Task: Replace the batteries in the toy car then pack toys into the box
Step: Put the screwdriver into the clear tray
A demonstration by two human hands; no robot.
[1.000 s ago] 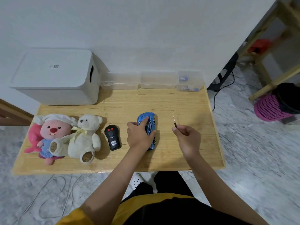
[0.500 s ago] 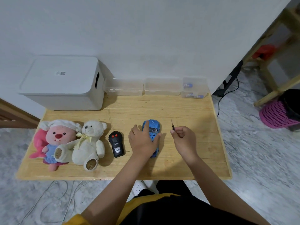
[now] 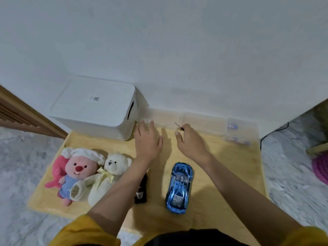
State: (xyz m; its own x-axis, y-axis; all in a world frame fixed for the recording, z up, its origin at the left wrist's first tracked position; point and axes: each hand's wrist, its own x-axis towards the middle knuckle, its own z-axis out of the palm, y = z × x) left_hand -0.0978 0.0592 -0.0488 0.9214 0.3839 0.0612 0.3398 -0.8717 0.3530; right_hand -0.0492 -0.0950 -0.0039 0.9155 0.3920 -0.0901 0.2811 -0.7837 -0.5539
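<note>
The shiny blue toy car [image 3: 179,188] lies upright on the wooden table [image 3: 230,174], free of both hands. My left hand [image 3: 147,141] is stretched out flat, fingers straight, reaching over the table toward the left clear plastic container [image 3: 159,119] by the wall. My right hand [image 3: 190,141] pinches a thin small screwdriver [image 3: 178,124], tip pointing up. The black remote control [image 3: 141,191] lies left of the car, partly hidden under my left forearm. A white lidded box [image 3: 95,107] stands at the back left. The pink plush [image 3: 74,173] and cream teddy bear [image 3: 108,176] lie at the left.
A middle clear container [image 3: 204,124] and a right one [image 3: 239,132] holding small blue items line the wall. The table's right edge drops to a marble floor with a black cable [image 3: 271,134] and a pink basket [image 3: 320,167].
My left hand let go of the car and reached forward to the clear containers. My right hand moved forward too, still pinching the screwdriver. The camera tilted closer.
</note>
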